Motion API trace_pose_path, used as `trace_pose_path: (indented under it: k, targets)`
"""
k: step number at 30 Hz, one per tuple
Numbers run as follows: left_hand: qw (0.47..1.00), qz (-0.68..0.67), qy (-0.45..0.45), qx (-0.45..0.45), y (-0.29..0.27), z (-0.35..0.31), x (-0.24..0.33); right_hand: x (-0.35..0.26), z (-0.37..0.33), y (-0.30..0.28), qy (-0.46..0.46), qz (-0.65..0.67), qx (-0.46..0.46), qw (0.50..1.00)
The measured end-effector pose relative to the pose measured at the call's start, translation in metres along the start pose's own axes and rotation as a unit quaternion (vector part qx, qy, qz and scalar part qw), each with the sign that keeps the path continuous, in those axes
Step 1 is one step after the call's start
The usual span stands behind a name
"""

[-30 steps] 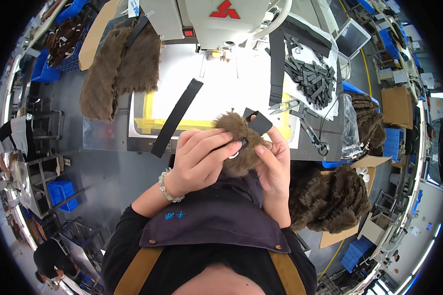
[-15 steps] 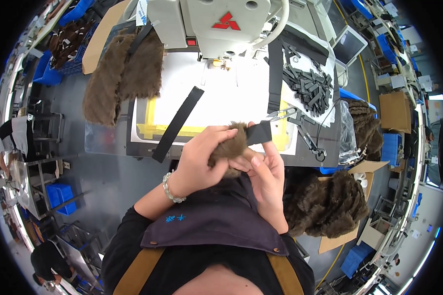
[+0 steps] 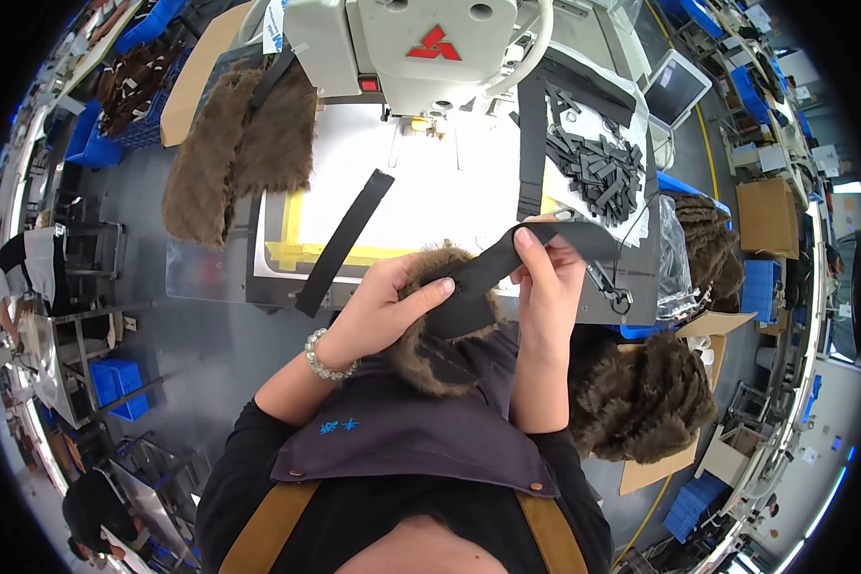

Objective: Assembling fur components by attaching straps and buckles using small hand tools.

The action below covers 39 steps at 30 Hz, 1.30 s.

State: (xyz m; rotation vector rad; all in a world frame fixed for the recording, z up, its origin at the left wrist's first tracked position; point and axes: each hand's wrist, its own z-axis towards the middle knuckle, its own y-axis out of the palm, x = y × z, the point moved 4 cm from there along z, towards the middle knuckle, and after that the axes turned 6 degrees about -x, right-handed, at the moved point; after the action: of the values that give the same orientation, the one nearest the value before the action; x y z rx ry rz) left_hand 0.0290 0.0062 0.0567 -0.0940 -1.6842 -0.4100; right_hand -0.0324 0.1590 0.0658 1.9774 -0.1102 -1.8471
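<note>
A brown furry fabric piece (image 3: 440, 368) with a black backing hangs in front of my apron. My left hand (image 3: 378, 311) grips it at its upper left, thumb pressed on the dark side. From the piece a black strap (image 3: 496, 263) runs up to the right. My right hand (image 3: 550, 277) pinches this strap between thumb and fingers, its free end sticking out to the right, blurred. Another black strap (image 3: 346, 244) lies slanted on the white sewing plate (image 3: 354, 143), left of my hands. Scissors or snips near my right hand are mostly hidden behind it.
A sewing machine head (image 3: 421, 48) stands over the plate. Brown fur pieces (image 3: 230, 153) lie at the left; small black tabs (image 3: 603, 172) are heaped at the right. A long black strap (image 3: 533, 143) lies beside them. More fur (image 3: 641, 392) fills a carton at lower right.
The furry piece has been turned and spread so its black backing shows. My right hand has moved up and right, drawing the strap out from the piece.
</note>
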Motion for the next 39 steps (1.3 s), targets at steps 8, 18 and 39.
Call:
trace_pose_path:
  k: [8, 18, 39]
  targets:
    - [0.996, 0.06, -0.064, -0.023, -0.001, -0.003, -0.005, 0.032, 0.011, -0.013, 0.092, 0.124, -0.005, 0.988]
    - [0.999, -0.038, -0.016, 0.013, -0.002, -0.006, -0.005, 0.001, -0.021, -0.093, 0.024, -0.419, 0.124, 0.899]
    - [0.998, -0.058, -0.013, -0.003, 0.005, -0.005, 0.009, -0.016, -0.028, -0.153, 0.12, -0.519, 0.105, 0.84]
